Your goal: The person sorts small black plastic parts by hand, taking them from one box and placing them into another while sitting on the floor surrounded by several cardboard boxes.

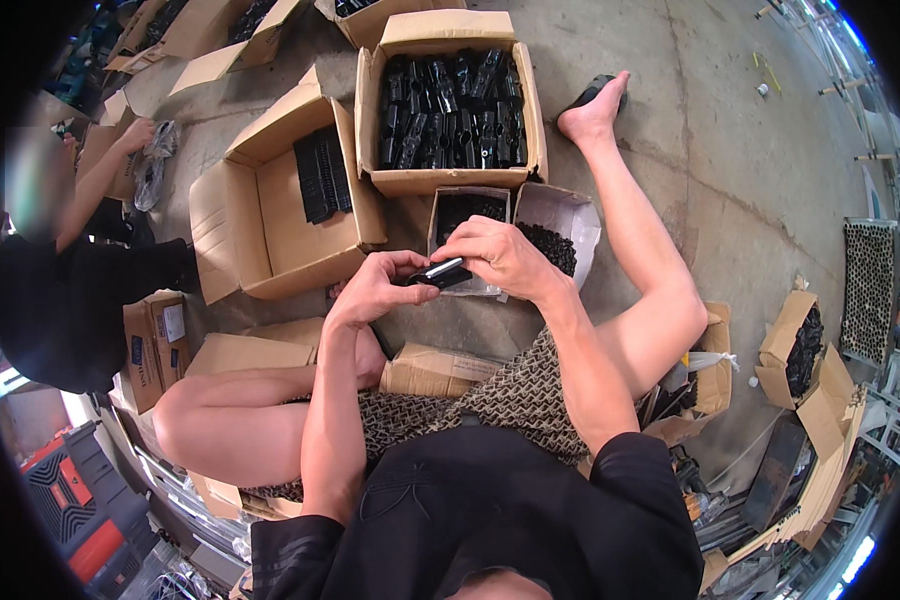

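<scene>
My left hand [372,292] pinches one end of a short, glossy black part [444,273] with a bright highlight along its top; its exact kind is not clear. At the other end, the bent fingers of my right hand [505,258] close on the same part and partly cover it. Just beyond my hands are two small boxes. The left small box [435,222] holds dark pieces. Small black pieces [552,248] lie in the pale-lined right box [582,212].
Beyond stands a carton [450,182] filled with glossy black parts [448,110]. An open carton [275,225] at left has black ribbed pieces [322,175] along one side. Another person's hand [138,135] is at far left, near a plastic bag [153,170]. My legs flank the work area.
</scene>
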Demonstrator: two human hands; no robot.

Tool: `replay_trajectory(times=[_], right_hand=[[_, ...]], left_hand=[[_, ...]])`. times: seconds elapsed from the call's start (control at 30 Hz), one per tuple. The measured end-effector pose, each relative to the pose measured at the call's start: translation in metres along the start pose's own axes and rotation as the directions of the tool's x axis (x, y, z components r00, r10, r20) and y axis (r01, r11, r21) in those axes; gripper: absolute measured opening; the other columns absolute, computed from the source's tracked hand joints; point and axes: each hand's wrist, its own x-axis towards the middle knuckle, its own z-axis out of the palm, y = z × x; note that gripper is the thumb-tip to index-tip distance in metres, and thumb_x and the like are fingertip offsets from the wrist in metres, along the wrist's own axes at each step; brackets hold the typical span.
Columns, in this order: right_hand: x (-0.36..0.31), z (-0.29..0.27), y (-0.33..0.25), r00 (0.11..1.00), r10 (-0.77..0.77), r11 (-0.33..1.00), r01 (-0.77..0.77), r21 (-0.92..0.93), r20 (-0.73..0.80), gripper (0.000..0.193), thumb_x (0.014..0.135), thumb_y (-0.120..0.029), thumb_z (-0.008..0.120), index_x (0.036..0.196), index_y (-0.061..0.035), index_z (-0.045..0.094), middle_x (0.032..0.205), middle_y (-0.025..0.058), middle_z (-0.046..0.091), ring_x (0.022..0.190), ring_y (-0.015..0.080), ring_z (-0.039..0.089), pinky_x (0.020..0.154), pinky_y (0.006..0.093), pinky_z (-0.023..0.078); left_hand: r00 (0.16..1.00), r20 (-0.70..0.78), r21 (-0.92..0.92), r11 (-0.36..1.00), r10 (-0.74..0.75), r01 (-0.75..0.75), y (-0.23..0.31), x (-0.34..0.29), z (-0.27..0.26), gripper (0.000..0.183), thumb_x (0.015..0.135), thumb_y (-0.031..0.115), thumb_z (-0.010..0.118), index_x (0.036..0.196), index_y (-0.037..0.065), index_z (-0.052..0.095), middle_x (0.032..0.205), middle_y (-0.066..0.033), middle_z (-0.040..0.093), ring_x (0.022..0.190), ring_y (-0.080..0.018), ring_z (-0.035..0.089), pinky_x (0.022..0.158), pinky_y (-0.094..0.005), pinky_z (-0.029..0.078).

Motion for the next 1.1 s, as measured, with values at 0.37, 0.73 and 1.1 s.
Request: replay_trajectory(times=[0.37, 0.73, 1.1], right_hand=[[-0.003, 0.006, 0.0, 0.997, -0.076, 0.996, 0.075, -0.042, -0.029, 0.033, 0.071, 0.0, 0.071, 0.102, -0.0093, 0.077, 0.094, 0.0078, 0.067, 0.09, 0.0283, 0.063, 0.08, 0.0394, 0.052], [-0.007, 0.004, -0.008, 0.995, -0.095, 0.99, 0.092, -0.109, -0.028, 0.032, 0.072, -0.003, 0.071, 0.103, -0.0104, 0.077, 0.097, 0.005, 0.068, 0.088, 0.0263, 0.063, 0.08, 0.0385, 0.053], [-0.008, -0.012, -0.019, 0.987, 0.088, 0.995, -0.08, -0.059, 0.133, 0.039, 0.077, -0.001, 0.069, 0.115, -0.0082, 0.072, 0.108, 0.009, 0.068, 0.102, 0.0295, 0.065, 0.091, 0.041, 0.051]], left_hand=[[0.995, 0.068, -0.05, 0.996, 0.073, -0.07, -0.001, 0.0, 0.0, 0.041, 0.079, 0.009, 0.084, 0.115, -0.001, 0.068, 0.097, -0.0011, 0.071, 0.088, -0.0061, 0.063, 0.081, -0.0236, 0.05], [0.982, 0.069, 0.019, 0.984, 0.176, -0.178, 0.007, -0.004, 0.003, 0.049, 0.077, 0.009, 0.081, 0.121, 0.001, 0.062, 0.102, -0.0026, 0.071, 0.094, -0.0069, 0.062, 0.087, -0.0251, 0.05], [0.982, 0.01, 0.081, 0.979, 0.189, -0.189, 0.003, -0.003, 0.006, 0.042, 0.08, 0.013, 0.079, 0.117, 0.003, 0.064, 0.091, -0.0025, 0.071, 0.084, -0.0058, 0.059, 0.077, -0.0242, 0.047]])
